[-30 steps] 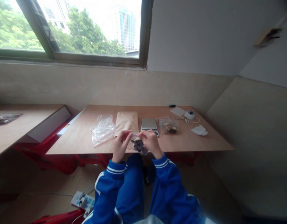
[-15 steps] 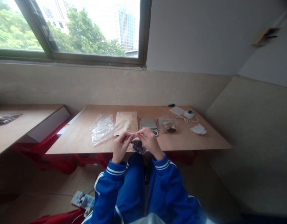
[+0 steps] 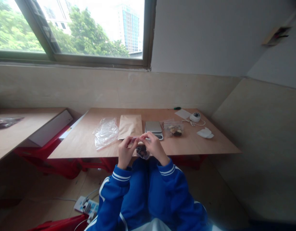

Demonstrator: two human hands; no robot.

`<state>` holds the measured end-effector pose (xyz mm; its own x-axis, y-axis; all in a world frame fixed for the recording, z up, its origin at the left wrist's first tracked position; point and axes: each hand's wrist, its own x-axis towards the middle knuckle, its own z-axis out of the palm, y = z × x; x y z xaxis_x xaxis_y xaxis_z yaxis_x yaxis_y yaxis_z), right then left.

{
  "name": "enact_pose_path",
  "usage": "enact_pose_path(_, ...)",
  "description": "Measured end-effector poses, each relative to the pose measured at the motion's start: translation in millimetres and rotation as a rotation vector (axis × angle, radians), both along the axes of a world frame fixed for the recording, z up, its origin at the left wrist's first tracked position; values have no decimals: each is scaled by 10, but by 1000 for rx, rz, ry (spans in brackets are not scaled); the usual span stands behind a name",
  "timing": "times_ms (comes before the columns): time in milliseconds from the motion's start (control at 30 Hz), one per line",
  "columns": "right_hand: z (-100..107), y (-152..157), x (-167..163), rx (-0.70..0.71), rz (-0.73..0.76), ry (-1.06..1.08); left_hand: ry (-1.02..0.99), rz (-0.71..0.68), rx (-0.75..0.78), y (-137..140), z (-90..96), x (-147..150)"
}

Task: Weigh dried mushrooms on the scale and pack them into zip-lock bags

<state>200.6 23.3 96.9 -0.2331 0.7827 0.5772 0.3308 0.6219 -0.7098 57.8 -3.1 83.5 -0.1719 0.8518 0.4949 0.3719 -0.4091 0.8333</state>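
Note:
A small clear zip bag [image 3: 142,152] with dark pieces inside hangs from my fingers at the table's front edge. My left hand [image 3: 126,150] pinches its top edge from the left. Close beside it, my right hand [image 3: 153,146] is closed on the same edge, the fingertips of both hands almost meeting. Just beyond my hands lie a brown paper pouch [image 3: 130,126] and a digital scale [image 3: 153,127] with a metal plate. To the right of the scale sits another clear zip bag [image 3: 174,129], holding pale and dark pieces.
Clear plastic bags [image 3: 105,132] lie on the wooden table [image 3: 73,144] at left. At right are a white round device [image 3: 195,117] with a cable, a crumpled tissue [image 3: 205,132] and white paper [image 3: 183,114]. A power strip [image 3: 86,205] lies on the floor.
My left hand has shifted slightly right along the bag's top edge, nearer the right hand. My knees have drawn closer together. Both hands keep hold of the bag.

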Motion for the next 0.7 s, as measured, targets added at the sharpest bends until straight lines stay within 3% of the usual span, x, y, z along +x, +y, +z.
enact_pose_path(100,-29,22,60,-88,41,46,26,-15,-11,17,-25,-46)
enact_pose_path(200,-43,26,97,-105,-21,42,23,-60,-22,13,-25,-50)
enact_pose_path(367,18,-27,82,18,-126,-68,20,-176,-34,-25,50,11)
enact_pose_path(467,46,-58,67,76,-169,-79,-13,-169,-37,-37,90,44)
enact_pose_path(700,27,-53,238,-93,-4,36,-121,-120,-50,-34,90,-26)
